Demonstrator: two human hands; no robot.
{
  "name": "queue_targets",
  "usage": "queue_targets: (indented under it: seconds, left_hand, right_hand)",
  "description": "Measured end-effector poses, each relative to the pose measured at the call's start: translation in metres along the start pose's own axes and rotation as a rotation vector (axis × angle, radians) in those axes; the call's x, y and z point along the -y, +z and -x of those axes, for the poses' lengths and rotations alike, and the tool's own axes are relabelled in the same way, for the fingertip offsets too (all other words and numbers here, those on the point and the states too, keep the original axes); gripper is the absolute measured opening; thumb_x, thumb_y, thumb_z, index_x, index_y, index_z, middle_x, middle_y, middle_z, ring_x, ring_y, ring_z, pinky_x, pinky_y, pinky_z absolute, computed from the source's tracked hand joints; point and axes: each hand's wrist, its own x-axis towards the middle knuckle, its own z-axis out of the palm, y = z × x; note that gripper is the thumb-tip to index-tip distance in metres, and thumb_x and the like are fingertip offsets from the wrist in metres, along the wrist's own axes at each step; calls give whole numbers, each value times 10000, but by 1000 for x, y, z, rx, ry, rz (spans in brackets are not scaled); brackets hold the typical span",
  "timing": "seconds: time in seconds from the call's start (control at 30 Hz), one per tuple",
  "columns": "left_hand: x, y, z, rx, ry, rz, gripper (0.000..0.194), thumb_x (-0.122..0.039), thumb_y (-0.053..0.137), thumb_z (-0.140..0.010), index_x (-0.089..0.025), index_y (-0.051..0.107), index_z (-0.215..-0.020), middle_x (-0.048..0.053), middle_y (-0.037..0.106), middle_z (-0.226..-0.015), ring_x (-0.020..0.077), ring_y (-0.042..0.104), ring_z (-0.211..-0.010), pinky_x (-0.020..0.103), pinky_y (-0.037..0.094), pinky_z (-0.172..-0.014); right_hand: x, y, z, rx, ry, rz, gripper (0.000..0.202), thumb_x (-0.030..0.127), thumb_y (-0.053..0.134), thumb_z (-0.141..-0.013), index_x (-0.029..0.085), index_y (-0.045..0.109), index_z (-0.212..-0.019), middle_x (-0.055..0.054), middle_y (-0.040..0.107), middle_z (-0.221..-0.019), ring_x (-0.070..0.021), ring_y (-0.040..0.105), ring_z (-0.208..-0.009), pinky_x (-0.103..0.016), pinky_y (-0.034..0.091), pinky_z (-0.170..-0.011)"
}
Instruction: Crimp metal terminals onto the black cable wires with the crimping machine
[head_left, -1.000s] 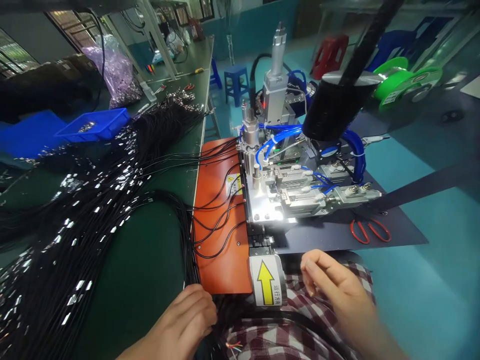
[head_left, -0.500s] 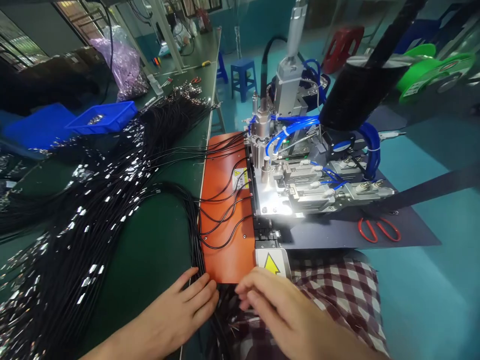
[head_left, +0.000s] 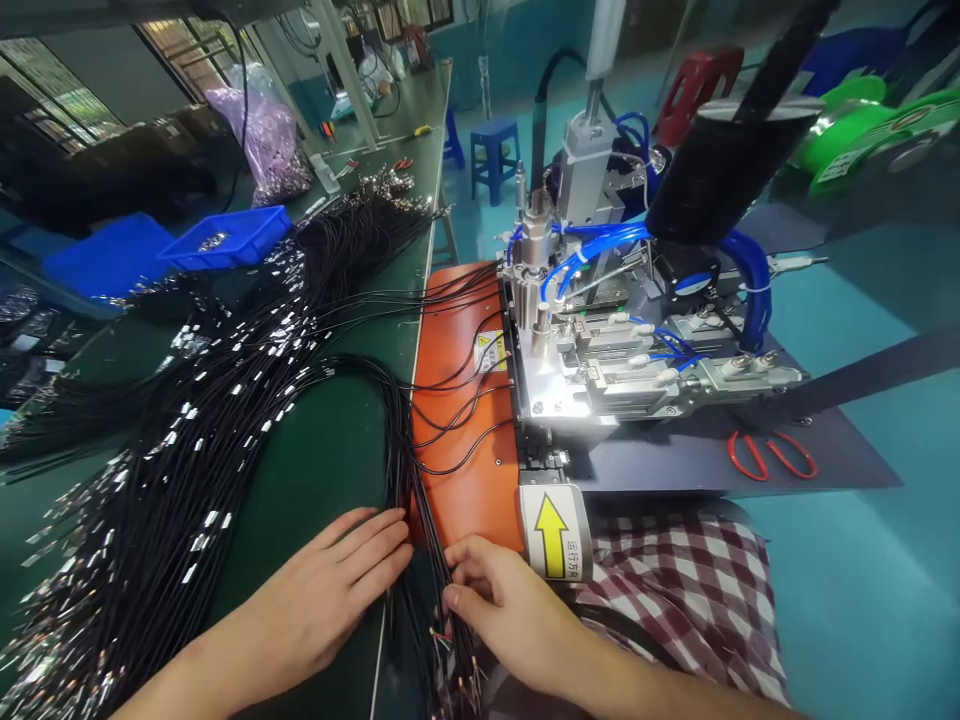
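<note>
Black cable bundle (head_left: 394,430) noted between the two hands, along the seam where the green tabletop (head_left: 322,470) is met by the orange plate (head_left: 469,505). It is approached from the left by the left hand (head_left: 322,595) and from the right by the right hand (head_left: 517,610).

The left hand is set closer to the main run: palm down, fingers stretched nearly straight and lying side by side, tips at the bundle's edge. No strand is seen enclosed by it. The right hand is placed nearer to a few strands split off to the right; its thumb and forefinger are bent toward each other beside them. Whether a strand is pinched there cannot be told.

Long axis: bent in an arch on the tabletop, then carried lengthwise between the hands toward the wearer's lap, slanting slightly right. The near ends are pointed at the wearer, with stripped, coloured wire tips (head_left: 441,636) seen below the right hand's thumb. The fingers of both hands are directed across this axis.
</note>
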Motion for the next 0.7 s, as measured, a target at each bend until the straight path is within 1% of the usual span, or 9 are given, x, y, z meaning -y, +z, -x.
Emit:
queue_targets:
  seconds: [0.1, 0.2, 0.27, 0.33, 0.4, 0.43, 0.57, 0.63, 0.7]
  left_hand:
    - [-3, -2, -8, 48, -27, 46, 591, -35, 465, -774, -209, 416, -1336, 71, 477, -1373, 233, 354, -1314, 458, 250, -1098]
    - [-2, 3, -18, -7, -35, 4, 469, -64, 476, -809, -231, 495, -1247, 74, 525, -1312, 246, 423, -1250, 456, 306, -1039]
    - [-1, 11, -26, -83, 17, -74, 364, -58, 451, -839, -209, 548, -1155, 78, 591, -1209, 245, 488, -1169, 434, 351, -975]
    - [-1, 18, -36, -202, 61, -128, 290, -43, 416, -848, -165, 579, -1054, 94, 636, -1101, 255, 527, -1094, 422, 378, -912]
    - [-3, 23, -44, -303, 40, -123, 292, -28, 394, -825, -140, 577, -1024, 116, 642, -1071, 265, 538, -1054, 407, 397, -855]
    - [-5, 23, -48, -320, 21, -100, 324, -22, 391, -799, -133, 566, -1047, 131, 629, -1108, 265, 537, -1050, 395, 404, -835]
    - [-9, 21, -53, -184, -44, 4, 620, -22, 440, -658, -140, 434, -1267, 139, 477, -1356, 263, 492, -1126, 391, 382, -887]
    - [-11, 19, -55, -93, -72, 10, 763, -35, 493, -633, -187, 331, -1363, 115, 426, -1405, 271, 460, -1164, 398, 352, -918]
    - [-12, 18, -59, -22, -80, -9, 777, -91, 564, -659, -202, 302, -1382, 119, 438, -1386, 281, 451, -1162, 390, 351, -900]
  right_hand:
    - [10, -10, 6, 13, 25, -78, 144, 158, 483, -834, 190, 543, -960, 1, 628, -765, -148, 627, -704, -257, 476, -650]
    - [21, -21, 12, 11, 39, -48, 118, 200, 449, -866, 196, 519, -961, -3, 635, -767, -145, 631, -662, -246, 474, -587]
    - [28, -28, 17, -31, -17, 115, 110, 207, 436, -876, 199, 535, -924, -10, 641, -778, -147, 625, -680, -244, 457, -581]
    - [35, -34, 22, -81, -89, 347, 116, 195, 430, -875, 202, 545, -873, -9, 639, -751, -149, 606, -667, -251, 426, -578]
    - [40, -40, 27, -139, -147, 582, 131, 182, 418, -870, 203, 544, -839, -11, 631, -715, -150, 578, -615, -264, 382, -555]
    - [42, -43, 28, -175, -172, 683, 140, 182, 412, -870, 202, 545, -833, -16, 629, -704, -153, 569, -598, -273, 361, -547]
    - [47, -54, 28, -275, -195, 901, 202, 194, 377, -887, 199, 568, -823, -35, 629, -668, -166, 557, -558, -289, 303, -523]
    - [46, -61, 26, -288, -172, 944, 228, 200, 367, -891, 197, 577, -802, -32, 619, -622, -161, 537, -513, -286, 278, -499]
    - [45, -68, 24, -302, -159, 926, 213, 218, 379, -894, 200, 587, -850, -17, 610, -594, -150, 511, -479, -279, 269, -486]
